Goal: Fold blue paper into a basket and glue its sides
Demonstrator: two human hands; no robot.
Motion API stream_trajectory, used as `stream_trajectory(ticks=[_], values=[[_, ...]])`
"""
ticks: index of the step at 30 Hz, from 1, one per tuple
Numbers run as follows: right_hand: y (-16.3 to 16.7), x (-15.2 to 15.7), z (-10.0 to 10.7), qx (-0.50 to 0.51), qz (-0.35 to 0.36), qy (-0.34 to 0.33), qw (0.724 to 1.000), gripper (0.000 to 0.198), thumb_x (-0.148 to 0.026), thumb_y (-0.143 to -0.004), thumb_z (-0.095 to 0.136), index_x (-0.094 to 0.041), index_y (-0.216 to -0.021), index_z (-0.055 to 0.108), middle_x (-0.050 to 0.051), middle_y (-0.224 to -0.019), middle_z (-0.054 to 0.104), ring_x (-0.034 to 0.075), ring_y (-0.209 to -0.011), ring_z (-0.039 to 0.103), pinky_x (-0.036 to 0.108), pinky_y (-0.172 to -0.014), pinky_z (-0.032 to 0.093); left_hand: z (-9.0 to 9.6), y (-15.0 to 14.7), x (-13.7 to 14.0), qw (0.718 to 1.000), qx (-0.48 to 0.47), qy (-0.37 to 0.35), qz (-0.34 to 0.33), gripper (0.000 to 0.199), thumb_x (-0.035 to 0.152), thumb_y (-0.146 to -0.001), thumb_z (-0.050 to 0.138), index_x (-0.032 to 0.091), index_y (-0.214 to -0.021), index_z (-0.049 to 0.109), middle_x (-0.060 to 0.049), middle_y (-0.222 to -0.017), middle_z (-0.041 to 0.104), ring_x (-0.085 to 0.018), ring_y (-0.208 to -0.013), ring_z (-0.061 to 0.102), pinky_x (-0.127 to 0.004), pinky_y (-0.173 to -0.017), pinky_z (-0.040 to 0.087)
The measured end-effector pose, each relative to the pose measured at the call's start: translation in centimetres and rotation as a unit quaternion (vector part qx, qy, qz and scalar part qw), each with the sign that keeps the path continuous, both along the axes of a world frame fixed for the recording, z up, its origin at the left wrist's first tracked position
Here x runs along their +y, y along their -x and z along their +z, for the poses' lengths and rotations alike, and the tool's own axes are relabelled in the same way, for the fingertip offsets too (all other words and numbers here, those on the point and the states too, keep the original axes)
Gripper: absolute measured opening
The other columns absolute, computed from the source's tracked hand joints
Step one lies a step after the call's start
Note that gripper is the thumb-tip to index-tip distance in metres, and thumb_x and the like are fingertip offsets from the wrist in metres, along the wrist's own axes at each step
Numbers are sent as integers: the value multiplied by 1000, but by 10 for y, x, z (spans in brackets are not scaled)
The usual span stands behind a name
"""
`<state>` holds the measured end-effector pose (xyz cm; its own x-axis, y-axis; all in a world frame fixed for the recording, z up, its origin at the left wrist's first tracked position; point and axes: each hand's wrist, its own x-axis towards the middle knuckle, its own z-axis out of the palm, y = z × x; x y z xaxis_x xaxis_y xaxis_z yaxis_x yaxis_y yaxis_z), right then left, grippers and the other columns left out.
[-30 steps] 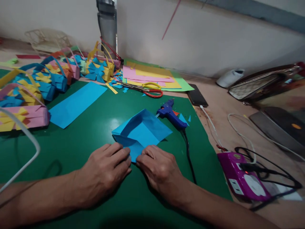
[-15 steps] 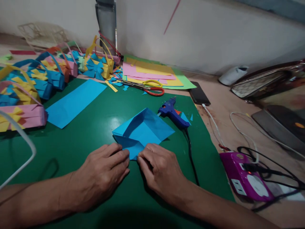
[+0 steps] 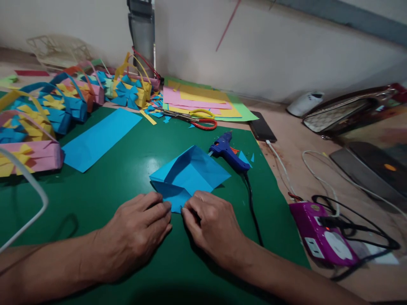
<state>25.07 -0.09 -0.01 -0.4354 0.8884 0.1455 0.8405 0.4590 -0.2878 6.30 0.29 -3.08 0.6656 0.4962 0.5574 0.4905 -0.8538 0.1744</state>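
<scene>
Left fingers (image 3: 160,210) edged outward, folded paper (image 3: 195,178) unmoved

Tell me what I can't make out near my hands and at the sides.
In the head view:
Folded blue paper: parts of its near edge, hidden by the left hand and right hand.
Pink basket: its left end, cut off by the left edge.
Purple box: any writing on its round sticker, too small to read.

Folded sheet (image 3: 199,180), smooth matt blue paper with creases, tabletop (image 3: 104,199), smooth green with a soft sheen, glue gun (image 3: 230,153), blue plastic body, scissors (image 3: 190,116), metal blades, plastic handles, power strip (image 3: 310,222), glossy magenta plastic.
</scene>
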Motion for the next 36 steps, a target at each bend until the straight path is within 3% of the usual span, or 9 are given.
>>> stream_trajectory(ticks=[9, 16, 25, 36], values=[[1, 0, 1, -3, -6, 1, 1000, 20, -16, -82, 51, -17, -62, 54, 1, -59, 54, 13, -57, 47, 27, -54, 29, -2, 1, -1, 1000, -1, -5, -11, 12, 14, -88, 51, 12, -87, 62, -9, -91, 66, -22, -86, 59, -36, -70, 52], [1, 1, 1, -1, -8, 6, 1000, 21, -17, -82, 53, -17, -61, 53, 0, -58, 53, 12, -55, 46, 26, -53, 28, 0, 0, -3, 998, 57, -10, 5, 21, 21, -91, 47, 11, -105, 59, -10, -91, 65, -23, -85, 59, -38, -69, 52], [1, 1, 2, 16, -13, 19, 1000, 21, -16, -81, 52, -17, -60, 53, -1, -57, 52, 11, -54, 46, 26, -52, 28, 3, 0, -4, 994, 108, 5, 7, 22, 25, -89, 50, 11, -102, 60, -10, -92, 63, -26, -86, 55, -38, -64, 51], [0, 2, 1, 11, -20, 29, 999, 21, -16, -81, 52, -17, -59, 50, 0, -57, 50, 12, -55, 44, 26, -53, 26, 1, 1, -8, 996, 84, -18, 6, 22, 22, -90, 48, 11, -106, 59, -12, -97, 62, -27, -91, 56, -42, -73, 51]])
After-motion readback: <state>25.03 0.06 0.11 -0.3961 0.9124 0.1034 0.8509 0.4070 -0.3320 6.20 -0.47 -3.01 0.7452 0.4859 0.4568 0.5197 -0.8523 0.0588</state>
